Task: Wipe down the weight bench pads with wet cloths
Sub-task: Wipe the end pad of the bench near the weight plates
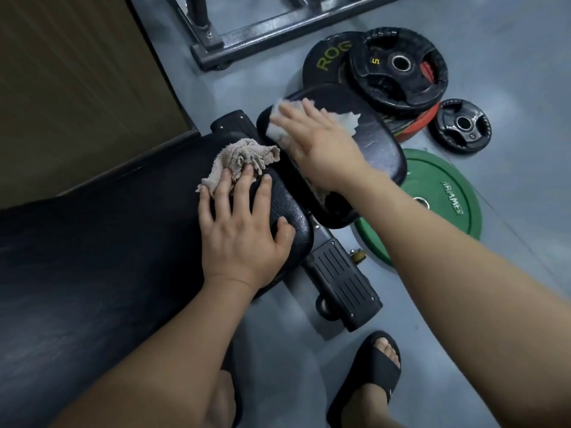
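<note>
The long black back pad [92,257] of the weight bench runs from the lower left to the centre. Beyond a gap lies the smaller black seat pad [377,140]. My left hand [244,230] lies flat on the back pad's end, its straight fingertips pressing the edge of a crumpled beige cloth [244,159]. My right hand [318,146] presses flat on a white cloth [343,118] spread over the seat pad. The hand hides part of the white cloth.
Black weight plates [398,69] are stacked on the grey floor beyond the seat pad, a small black plate [460,125] and a green plate [445,196] to the right. A dark metal rack base [278,29] crosses the top. My foot in a black slide sandal [370,384] stands below the bench frame [340,279].
</note>
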A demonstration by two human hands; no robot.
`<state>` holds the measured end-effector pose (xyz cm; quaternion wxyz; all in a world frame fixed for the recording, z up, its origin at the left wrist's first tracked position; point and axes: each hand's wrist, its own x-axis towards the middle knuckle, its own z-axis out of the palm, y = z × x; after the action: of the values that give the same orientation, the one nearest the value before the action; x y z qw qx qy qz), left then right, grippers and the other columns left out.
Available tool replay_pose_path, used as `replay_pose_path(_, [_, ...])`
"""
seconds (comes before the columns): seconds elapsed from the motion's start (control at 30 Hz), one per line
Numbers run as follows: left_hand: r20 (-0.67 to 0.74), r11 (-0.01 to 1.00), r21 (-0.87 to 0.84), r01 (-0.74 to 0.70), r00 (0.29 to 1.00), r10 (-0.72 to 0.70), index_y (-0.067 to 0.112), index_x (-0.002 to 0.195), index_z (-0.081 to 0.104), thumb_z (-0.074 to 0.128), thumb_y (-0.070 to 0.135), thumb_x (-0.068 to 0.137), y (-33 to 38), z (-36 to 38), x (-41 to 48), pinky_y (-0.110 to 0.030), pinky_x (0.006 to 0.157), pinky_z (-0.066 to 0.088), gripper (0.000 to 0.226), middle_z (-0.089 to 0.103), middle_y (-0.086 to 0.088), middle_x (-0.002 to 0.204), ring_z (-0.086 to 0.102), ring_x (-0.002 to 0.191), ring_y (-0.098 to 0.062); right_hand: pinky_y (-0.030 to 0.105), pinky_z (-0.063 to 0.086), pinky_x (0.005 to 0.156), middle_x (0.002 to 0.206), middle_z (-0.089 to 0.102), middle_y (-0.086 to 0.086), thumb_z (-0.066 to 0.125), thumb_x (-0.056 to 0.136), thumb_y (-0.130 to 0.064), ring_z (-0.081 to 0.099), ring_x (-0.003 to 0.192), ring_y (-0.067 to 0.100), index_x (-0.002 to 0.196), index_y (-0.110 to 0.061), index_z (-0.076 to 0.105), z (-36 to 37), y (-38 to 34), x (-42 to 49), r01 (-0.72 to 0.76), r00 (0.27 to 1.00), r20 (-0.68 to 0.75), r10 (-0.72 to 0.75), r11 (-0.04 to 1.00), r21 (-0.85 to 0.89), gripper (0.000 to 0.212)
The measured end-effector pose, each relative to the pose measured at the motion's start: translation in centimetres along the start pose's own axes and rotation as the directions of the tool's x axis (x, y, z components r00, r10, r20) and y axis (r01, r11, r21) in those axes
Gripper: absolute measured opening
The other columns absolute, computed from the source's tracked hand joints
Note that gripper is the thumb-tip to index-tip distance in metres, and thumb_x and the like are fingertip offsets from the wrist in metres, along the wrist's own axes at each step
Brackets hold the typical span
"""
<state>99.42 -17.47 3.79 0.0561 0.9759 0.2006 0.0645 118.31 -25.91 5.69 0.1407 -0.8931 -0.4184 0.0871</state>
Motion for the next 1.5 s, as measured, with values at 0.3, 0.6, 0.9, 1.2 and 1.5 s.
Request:
replay_pose_path(0.3, [0.004, 1.000, -0.009, -0.010, 1.000, 0.010, 0.021, 0.152, 0.043, 0.041, 0.050, 0.091, 0.4, -0.3, 0.0, -0.061, 0.121, 0.017, 0.067, 0.035, -0.008, 0.160, 0.025, 0.151, -0.035, 0.045, 0.024, 0.124, 0.162, 0.039, -0.008, 0.052, 0.107, -0.029, 0.028, 0.154, 0.027, 0.142, -0.027, 0.058, 1.4, 0.8, -10.4, 0.100, 0.992, -0.070, -0.102, 0.994, -0.035, 0.036])
replay_pose_path(0.6, [0.020, 0.999, -0.034, -0.009, 1.000, 0.009, 0.019, 0.154, 0.040, 0.041, 0.050, 0.093, -0.1, 0.0, -0.5, -0.062, 0.122, 0.014, 0.069, 0.034, -0.009, 0.161, 0.022, 0.152, -0.035, 0.040, 0.043, 0.113, 0.139, 0.064, 0.006, 0.051, 0.101, -0.006, 0.055, 0.134, 0.027, 0.136, -0.008, 0.063, -1.9, 1.8, -11.4, -0.002, 0.988, -0.150, 0.025, 0.989, 0.150, 0.037])
replay_pose_path(0.9, [0.004, 0.998, -0.060, -0.011, 1.000, 0.011, 0.020, 0.153, 0.042, 0.043, 0.050, 0.092, 0.1, 0.1, 0.2, -0.061, 0.122, 0.014, 0.069, 0.035, -0.009, 0.161, 0.023, 0.152, -0.034, 0.032, 0.012, 0.128, 0.163, 0.035, 0.007, 0.047, 0.107, -0.024, 0.023, 0.155, 0.027, 0.154, -0.012, 0.044, 0.5, 1.4, -6.4, -0.156, 0.973, -0.163, 0.162, 0.987, 0.051, 0.049])
replay_pose_path(1.2, [-0.093, 0.975, -0.221, 0.028, 0.994, -0.049, 0.016, 0.129, 0.055, 0.062, 0.036, 0.081, -0.1, -1.2, 0.1, -0.062, 0.116, 0.028, 0.052, 0.045, -0.008, 0.145, 0.042, 0.136, -0.033, 0.021, 0.020, 0.123, 0.157, 0.046, 0.003, 0.050, 0.107, -0.014, 0.037, 0.149, 0.021, 0.150, -0.014, 0.051, -1.0, -1.8, -15.2, -0.224, 0.970, -0.029, 0.242, 0.933, 0.282, 0.043])
replay_pose_path(1.5, [0.245, 0.949, -0.199, 0.245, 0.950, -0.194, 0.025, 0.139, 0.054, 0.057, 0.023, 0.096, -1.1, -4.4, 7.8, -0.047, 0.099, 0.042, 0.044, 0.048, -0.013, 0.139, 0.043, 0.128, -0.036, 0.013, 0.034, 0.092, 0.107, 0.061, -0.022, 0.049, 0.107, -0.027, 0.054, 0.108, 0.008, 0.130, -0.025, 0.066, -2.6, -4.4, -15.3, -0.263, 0.908, -0.178, 0.379, 0.847, 0.462, 0.029])
